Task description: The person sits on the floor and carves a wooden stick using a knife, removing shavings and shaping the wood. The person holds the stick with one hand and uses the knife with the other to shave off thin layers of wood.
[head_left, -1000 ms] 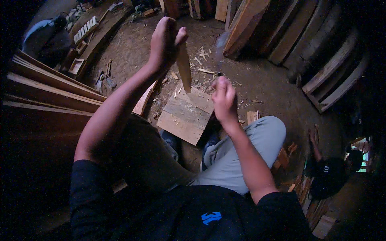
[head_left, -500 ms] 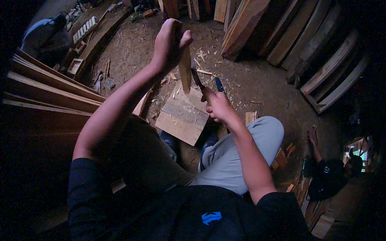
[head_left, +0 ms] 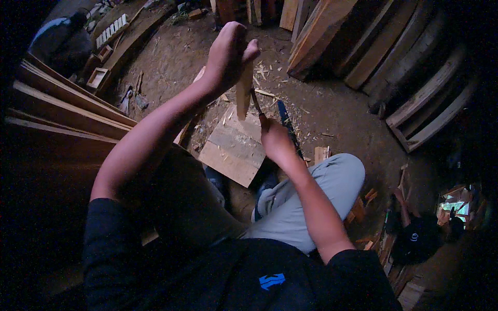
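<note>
My left hand [head_left: 232, 54] is closed around the upper end of a pale piece of wood [head_left: 244, 96]. That piece stands nearly upright, its lower end on a low wooden block [head_left: 231, 155] strewn with shavings. In my right hand [head_left: 277, 142] is the handle of a knife [head_left: 256, 102] with a dark, slightly curved blade. Its blade lies close along the right side of the wood; whether it touches, I cannot tell. The block sits between my feet, in front of my bent knees.
Thick timbers [head_left: 316, 39] lean at the back right, near a wooden frame [head_left: 430, 109]. Boards [head_left: 72, 103] are stacked at my left. Wood chips [head_left: 264, 93] litter the dirt floor beside a long dark blue thing [head_left: 282, 111]. Other people [head_left: 415, 236] sit at right and far left.
My right hand has shifted slightly left and down, bringing the knife closer along the wood. My left hand and the wood have moved a little to the right.
</note>
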`<state>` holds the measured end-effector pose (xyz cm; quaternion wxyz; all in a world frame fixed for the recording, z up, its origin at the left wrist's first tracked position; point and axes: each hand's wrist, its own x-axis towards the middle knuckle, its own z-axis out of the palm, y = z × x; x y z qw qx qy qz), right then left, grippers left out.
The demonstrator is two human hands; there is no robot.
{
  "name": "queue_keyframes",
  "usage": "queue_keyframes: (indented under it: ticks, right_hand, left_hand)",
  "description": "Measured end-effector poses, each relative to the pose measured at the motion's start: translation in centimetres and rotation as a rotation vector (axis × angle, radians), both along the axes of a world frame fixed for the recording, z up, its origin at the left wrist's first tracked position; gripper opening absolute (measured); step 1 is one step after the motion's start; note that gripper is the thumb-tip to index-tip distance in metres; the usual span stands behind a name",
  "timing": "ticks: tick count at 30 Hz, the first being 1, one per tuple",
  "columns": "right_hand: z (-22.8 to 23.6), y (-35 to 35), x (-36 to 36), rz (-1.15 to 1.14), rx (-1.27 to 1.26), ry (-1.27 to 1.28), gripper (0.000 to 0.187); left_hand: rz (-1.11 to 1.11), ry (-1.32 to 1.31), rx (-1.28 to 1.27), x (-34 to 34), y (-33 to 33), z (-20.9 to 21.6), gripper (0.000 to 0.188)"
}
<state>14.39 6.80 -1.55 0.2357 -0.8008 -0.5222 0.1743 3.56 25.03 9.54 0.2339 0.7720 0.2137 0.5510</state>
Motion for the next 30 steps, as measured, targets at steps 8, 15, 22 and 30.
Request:
queue_keyframes:
  ticks: [8, 15, 22, 30]
  right_hand:
    - [6.1, 0.0, 2.2, -0.149, -0.443, 1.503, 0.045]
    - [6.4, 0.7, -0.1, -0.234, 0.475, 0.789, 0.045]
    - [-1.7, -1.3, -1.7, -0.050, -0.298, -0.101, 0.046]
    - [2.0, -0.2, 0.4, -0.177, -0.275, 0.679, 0.053]
  left_hand:
    - [-0.012, -0.034, 0.103, -0.2, 0.8, -0.1, 0.025]
    - [0.013, -0.030, 0.083, -0.1, 0.6, -0.4, 0.024]
    - [0.016, -0.024, 0.038, 0.0, 0.4, -0.4, 0.025]
    - [0.057, 0.013, 0.067, -0.8, 1.7, -0.9, 0.023]
